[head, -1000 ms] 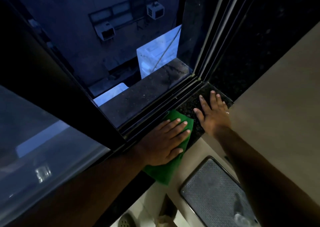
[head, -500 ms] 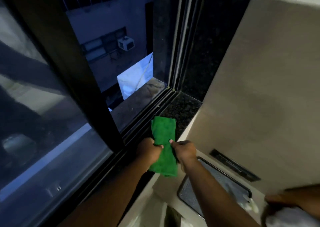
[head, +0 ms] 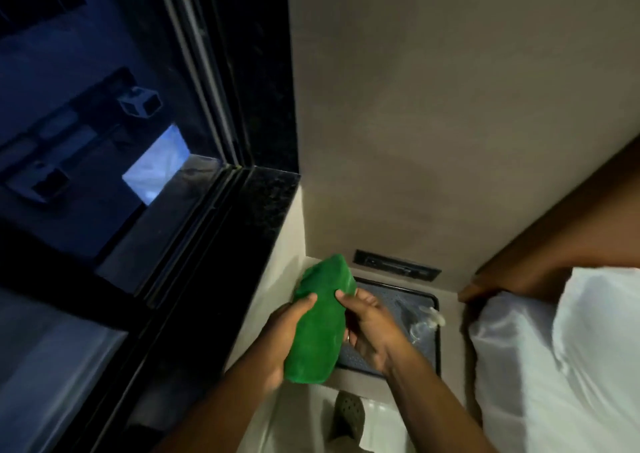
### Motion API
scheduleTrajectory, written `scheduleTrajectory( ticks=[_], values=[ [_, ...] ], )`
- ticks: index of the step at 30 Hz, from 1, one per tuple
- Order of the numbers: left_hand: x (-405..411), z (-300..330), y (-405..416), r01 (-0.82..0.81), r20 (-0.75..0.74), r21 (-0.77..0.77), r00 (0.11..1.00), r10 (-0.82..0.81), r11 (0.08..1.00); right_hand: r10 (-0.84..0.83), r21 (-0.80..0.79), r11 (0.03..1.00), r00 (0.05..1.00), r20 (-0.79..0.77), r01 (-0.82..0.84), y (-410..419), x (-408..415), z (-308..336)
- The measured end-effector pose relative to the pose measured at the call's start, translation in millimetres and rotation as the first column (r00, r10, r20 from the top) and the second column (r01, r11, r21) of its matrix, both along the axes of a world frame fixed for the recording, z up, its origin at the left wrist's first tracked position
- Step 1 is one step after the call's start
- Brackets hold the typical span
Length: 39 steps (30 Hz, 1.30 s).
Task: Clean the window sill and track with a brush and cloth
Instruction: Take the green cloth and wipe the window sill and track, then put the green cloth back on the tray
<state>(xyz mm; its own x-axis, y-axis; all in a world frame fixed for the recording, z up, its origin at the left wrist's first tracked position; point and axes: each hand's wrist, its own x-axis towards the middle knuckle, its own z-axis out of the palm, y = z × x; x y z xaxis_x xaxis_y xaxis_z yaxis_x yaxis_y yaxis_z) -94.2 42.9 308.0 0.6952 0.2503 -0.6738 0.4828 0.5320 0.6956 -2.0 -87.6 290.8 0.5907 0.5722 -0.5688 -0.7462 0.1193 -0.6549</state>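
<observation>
A green cloth (head: 320, 324) is held between both hands, away from the window and above the floor. My left hand (head: 284, 331) grips its left edge, thumb on top. My right hand (head: 367, 328) holds its right edge, also with the thumb on the cloth. The black speckled window sill (head: 266, 207) runs up the left of the hands, with the dark window track (head: 194, 231) beside it. No brush is in view.
A beige wall (head: 433, 106) fills the upper right. A grey mesh-topped box (head: 415, 331) sits on the floor under my hands, with a dark slot plate (head: 398, 265) behind it. A white pillow (head: 561, 366) lies at right. My shoe (head: 348, 414) shows below.
The cloth came off the sill: one second ago my left hand pressed it flat there. Both hands now hold it lower and further right, off the sill. The view has swung right.
</observation>
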Motion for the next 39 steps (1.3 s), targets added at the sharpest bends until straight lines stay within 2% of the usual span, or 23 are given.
scheduleTrajectory(
  ticks=[4, 8, 10, 15, 20, 22, 24, 25, 26, 27, 29, 31, 35, 39],
  values=[
    [39.9, -40.3, -27.1, 0.096, -0.057, -0.179, 0.993, -0.108, 0.979, -0.053, -0.06, 0.997, 0.999, -0.002, 0.052, -39.3, 24.3, -30.0],
    [74.9, -102.1, -45.0, 0.087, -0.187, -0.22, 0.974, -0.13, 0.972, -0.123, -0.148, 0.983, 0.99, -0.063, 0.112, -60.5, 41.3, -87.9],
    [87.5, -140.9, -52.6, 0.084, -0.237, -0.181, 0.963, -0.126, 0.98, -0.15, -0.179, 0.974, 0.986, -0.071, 0.135, -64.0, 51.2, -123.8],
    [121.5, -235.5, -53.3, 0.114, -0.238, 0.035, 0.966, -0.103, 0.993, -0.102, -0.325, 0.94, 0.994, 0.029, 0.106, -52.9, 79.0, -223.0],
    [164.9, -333.5, -39.0, 0.23, -0.255, 0.199, 0.951, -0.176, 0.953, -0.099, -0.317, 0.941, 0.992, 0.078, 0.119, -36.0, 116.8, -333.3],
    [175.0, -367.2, -29.1, 0.341, -0.283, 0.228, 0.919, -0.274, 0.912, -0.048, -0.386, 0.919, 0.996, 0.079, 0.075, -33.6, 127.3, -373.8],
    [176.0, -385.5, -17.9, 0.48, -0.378, 0.277, 0.851, -0.365, 0.832, 0.097, -0.585, 0.811, 0.987, 0.125, -0.006, -35.8, 130.6, -397.3],
    [172.3, -390.2, -12.7, 0.519, -0.429, 0.311, 0.824, -0.369, 0.797, 0.188, -0.717, 0.697, 0.971, 0.148, -0.026, -38.6, 128.4, -404.7],
    [166.8, -389.5, -8.1, 0.534, -0.464, 0.347, 0.812, -0.354, 0.771, 0.254, -0.824, 0.566, 0.953, 0.167, -0.006, -42.4, 124.9, -405.7],
    [160.3, -384.0, -5.1, 0.546, -0.486, 0.381, 0.805, -0.341, 0.747, 0.272, -0.88, 0.474, 0.945, 0.18, 0.031, -45.5, 120.9, -402.4],
    [145.4, -361.6, -2.3, 0.611, -0.533, 0.43, 0.766, -0.36, 0.664, 0.253, -0.909, 0.41, 0.949, 0.186, 0.069, -50.9, 113.0, -387.3],
    [127.5, -327.5, -0.4, 0.681, -0.591, 0.453, 0.712, -0.378, 0.575, 0.275, -0.916, 0.399, 0.949, 0.152, 0.031, -51.7, 105.5, -361.4],
    [86.5, -241.6, -0.4, 0.745, -0.659, 0.435, 0.646, -0.385, 0.506, 0.333, -0.891, 0.454, 0.929, 0.16, -0.01, -42.8, 85.4, -292.3],
    [32.5, -144.3, 0.7, 0.722, -0.603, 0.492, 0.686, -0.408, 0.486, 0.271, -0.835, 0.549, 0.937, 0.22, 0.037, -20.0, 47.0, -215.4]
  ],
)
